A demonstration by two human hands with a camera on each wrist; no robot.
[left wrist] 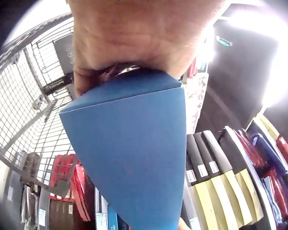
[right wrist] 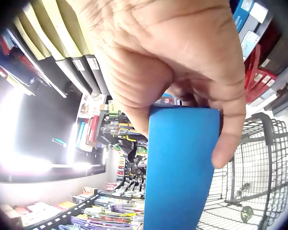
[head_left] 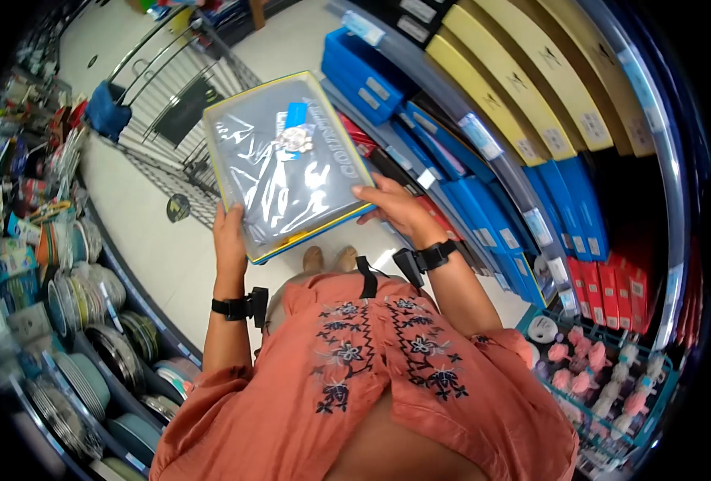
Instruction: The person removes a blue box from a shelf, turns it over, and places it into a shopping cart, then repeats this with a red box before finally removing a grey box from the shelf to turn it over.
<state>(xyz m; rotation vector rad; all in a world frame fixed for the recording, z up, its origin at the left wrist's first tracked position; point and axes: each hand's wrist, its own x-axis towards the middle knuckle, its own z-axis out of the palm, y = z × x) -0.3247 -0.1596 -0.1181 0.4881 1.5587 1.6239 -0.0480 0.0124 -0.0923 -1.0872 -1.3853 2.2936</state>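
Note:
A flat blue box [head_left: 283,164] with a yellow border is held up in front of the body, tilted. Through its shiny clear window shows grey contents with pale lettering and a blue-and-white tag [head_left: 295,132]. The left hand [head_left: 229,240] grips its near left corner, thumb along the side. At the right edge, the right hand [head_left: 401,210] holds it with the thumb on top and fingers beneath. The left wrist view shows the plain blue side of the box [left wrist: 129,153] below the left hand [left wrist: 139,38]. Fingers and thumb straddle the box [right wrist: 182,167] in the right wrist view.
A wire shopping cart [head_left: 155,120] stands just beyond the box. Shelves on the right carry yellow boxes [head_left: 524,72], blue boxes [head_left: 484,212] and red boxes [head_left: 604,293]. A teal basket [head_left: 666,381] holds pink items. Stacked plates [head_left: 79,381] line the left shelves.

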